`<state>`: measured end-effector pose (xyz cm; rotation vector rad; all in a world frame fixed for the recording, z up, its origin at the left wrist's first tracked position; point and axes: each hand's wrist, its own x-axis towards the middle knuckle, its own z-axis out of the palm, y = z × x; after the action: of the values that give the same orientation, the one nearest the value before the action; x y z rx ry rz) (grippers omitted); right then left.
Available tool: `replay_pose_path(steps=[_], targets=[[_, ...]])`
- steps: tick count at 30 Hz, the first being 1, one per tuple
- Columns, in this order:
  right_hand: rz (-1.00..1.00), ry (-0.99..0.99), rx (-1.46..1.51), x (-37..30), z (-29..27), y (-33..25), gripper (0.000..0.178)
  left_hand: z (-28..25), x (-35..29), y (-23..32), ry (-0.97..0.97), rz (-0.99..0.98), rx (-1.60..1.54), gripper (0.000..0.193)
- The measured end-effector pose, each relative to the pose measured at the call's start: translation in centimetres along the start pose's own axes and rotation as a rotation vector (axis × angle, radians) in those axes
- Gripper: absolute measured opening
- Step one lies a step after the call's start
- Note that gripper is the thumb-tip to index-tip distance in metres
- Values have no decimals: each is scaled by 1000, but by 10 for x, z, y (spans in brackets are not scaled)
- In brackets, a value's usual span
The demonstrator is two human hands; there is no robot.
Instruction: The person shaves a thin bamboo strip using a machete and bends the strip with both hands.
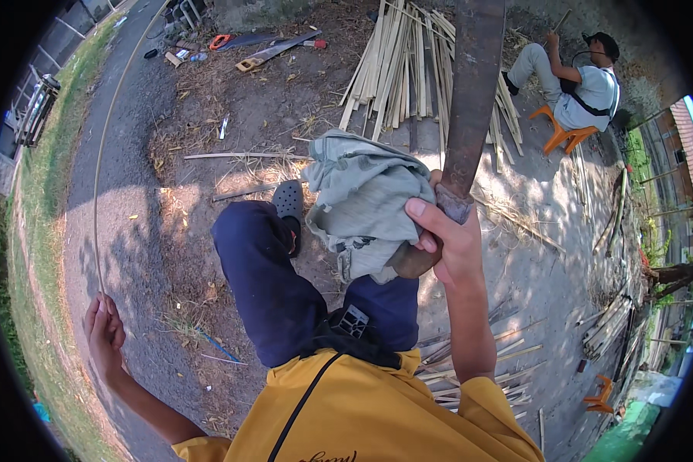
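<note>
Out to the left, my left hand (105, 329) pinches the lower end of a long, thin bamboo strip (102, 158), which rises in a slight curve past the upper edge of the view. My right hand (456, 240) is closed round the brown wooden handle (416, 260) of a large machete. Its broad, dark, rust-stained blade (473, 92) points up and away from me. A crumpled grey-green cloth (366, 196) lies over my right knee, touching the right hand's fingers and the handle. Part of the handle is hidden behind my fingers.
Split bamboo strips (396, 69) are heaped ahead, beyond the blade. Two handsaws (273, 54) lie on the ground at the far left. A person (585, 92) sits on an orange stool (566, 135) at the far right. More strips (508, 362) lie beside me at right.
</note>
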<state>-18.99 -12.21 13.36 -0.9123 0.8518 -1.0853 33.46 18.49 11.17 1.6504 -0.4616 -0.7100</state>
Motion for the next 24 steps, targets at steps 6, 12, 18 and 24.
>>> replay_pose_path(steps=[6, 12, 18, 24], targets=[[-84, 185, -221, 24, -50, 38, 32, 89, -7, 12, -236, 4, 24, 19], [-151, 401, -631, 17, -124, 96, 29, 134, -15, 20, -419, -21, 171, 23], [-302, 378, -707, 4, -101, 64, 30, 176, -22, 32, -489, -40, 216, 23], [-183, 299, -856, -1, -105, 107, 28, 231, -34, 30, -691, -129, 189, 28]])
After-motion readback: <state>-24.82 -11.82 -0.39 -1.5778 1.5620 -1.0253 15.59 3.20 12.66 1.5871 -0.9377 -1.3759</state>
